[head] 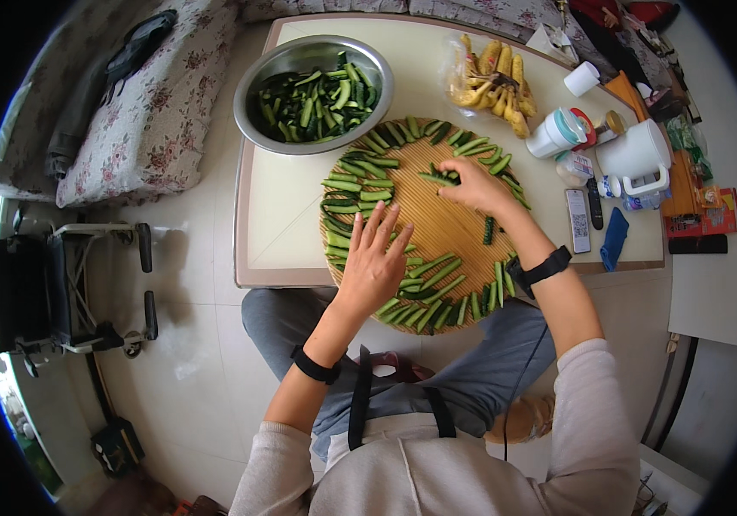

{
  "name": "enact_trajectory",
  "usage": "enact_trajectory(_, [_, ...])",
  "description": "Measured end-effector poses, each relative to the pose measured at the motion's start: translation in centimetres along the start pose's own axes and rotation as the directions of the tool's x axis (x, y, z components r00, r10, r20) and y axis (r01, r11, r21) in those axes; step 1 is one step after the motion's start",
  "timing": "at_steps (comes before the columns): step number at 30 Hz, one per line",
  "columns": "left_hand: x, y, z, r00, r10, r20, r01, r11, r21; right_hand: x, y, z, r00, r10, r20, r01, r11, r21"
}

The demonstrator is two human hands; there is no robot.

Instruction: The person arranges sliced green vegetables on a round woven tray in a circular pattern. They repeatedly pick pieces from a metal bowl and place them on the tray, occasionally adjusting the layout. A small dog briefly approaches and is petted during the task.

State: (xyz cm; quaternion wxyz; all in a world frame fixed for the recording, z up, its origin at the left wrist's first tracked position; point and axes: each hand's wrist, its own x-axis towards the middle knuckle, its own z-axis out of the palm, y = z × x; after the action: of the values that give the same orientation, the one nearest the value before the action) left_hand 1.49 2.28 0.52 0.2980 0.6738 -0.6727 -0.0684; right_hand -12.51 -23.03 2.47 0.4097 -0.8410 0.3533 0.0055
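A round, ribbed tray (436, 226) of straw or bamboo overhangs the table's near edge, above my knees. Cucumber strips (436, 272) lie side by side in rings around its rim. My right hand (471, 184) pinches a few cucumber strips (439, 175) over the upper middle of the tray. Fingers spread, my left hand (375, 258) rests on or just above the strips at the left side, holding nothing I can see. A loose dark-green piece (488, 230) lies near my right forearm. Beyond the tray, a steel basin (378, 126) holds many more cut strips.
Bananas (491, 84) in clear plastic lie at the table's far side. On the right stand a white pitcher (632, 151), a teal-lidded container (555, 133) and a white cup (581, 79). A phone (578, 220), a remote (594, 203) and a blue cloth (614, 238) lie nearer.
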Motion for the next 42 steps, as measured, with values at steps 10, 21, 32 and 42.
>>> enact_trajectory(10, [-2.0, 3.7, 3.5, 0.976, 0.069, 0.206, -0.083, 0.995, 0.062, -4.5, 6.9, -0.9, 0.979, -0.027, -0.203, 0.031, 0.999, 0.018])
enact_trajectory(21, [-4.7, 6.5, 4.1, 0.962, 0.13, 0.24, -0.124, 0.992, -0.036, -8.5, 4.2, 1.6, 0.979, 0.016, -0.205, 0.04, 0.963, 0.268])
enact_trajectory(32, [-6.6, 8.5, 3.4, 0.932, 0.286, 0.221, -0.239, 0.946, -0.217, -13.7, 3.8, 0.8, 0.983, -0.178, 0.044, 0.184, 0.945, -0.272])
enact_trajectory(42, [-6.9, 10.7, 5.3, 0.897, 0.366, 0.249, -0.317, 0.924, -0.216, -15.7, 6.5, 4.6, 0.972, -0.102, 0.21, 0.081, 0.991, 0.109])
